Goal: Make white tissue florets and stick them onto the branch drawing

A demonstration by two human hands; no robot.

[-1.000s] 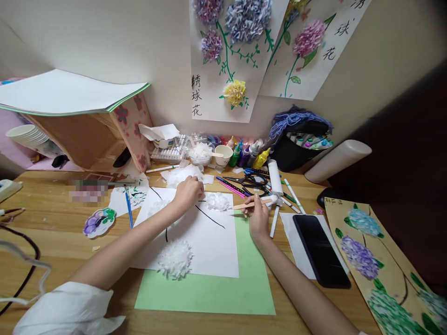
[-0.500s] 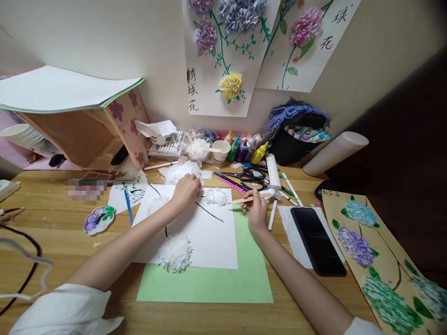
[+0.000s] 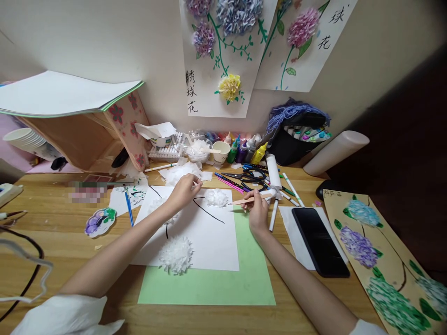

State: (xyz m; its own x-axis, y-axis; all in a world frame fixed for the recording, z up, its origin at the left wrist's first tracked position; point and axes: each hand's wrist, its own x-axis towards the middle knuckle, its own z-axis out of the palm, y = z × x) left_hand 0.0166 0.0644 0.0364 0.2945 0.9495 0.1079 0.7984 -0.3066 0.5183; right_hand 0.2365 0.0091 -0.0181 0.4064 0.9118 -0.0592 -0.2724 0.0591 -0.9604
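Observation:
A white sheet (image 3: 206, 237) with black drawn stems lies on a green sheet (image 3: 209, 291) on the wooden desk. White tissue flowers sit on it, one near the front (image 3: 175, 253) and one at the top (image 3: 216, 197). My left hand (image 3: 183, 190) hovers over the sheet's top edge, fingers pinched on a small bit of white tissue. My right hand (image 3: 256, 209) is closed on a wooden stick (image 3: 251, 198) whose tip points at the top tissue flower.
A black phone (image 3: 319, 242) lies right of the sheets. Scissors (image 3: 247, 177), markers, a glue stick (image 3: 273, 170), paint bottles (image 3: 244, 151), a paper cup (image 3: 222, 151) and tissue scraps (image 3: 181, 172) crowd the back. A painted flower strip (image 3: 377, 251) lies at the right. A brush (image 3: 128, 207) lies left.
My left hand has lifted a little off the tissue pile and now pinches a bit of tissue. My right hand with the stick has hardly moved. The view shifted slightly.

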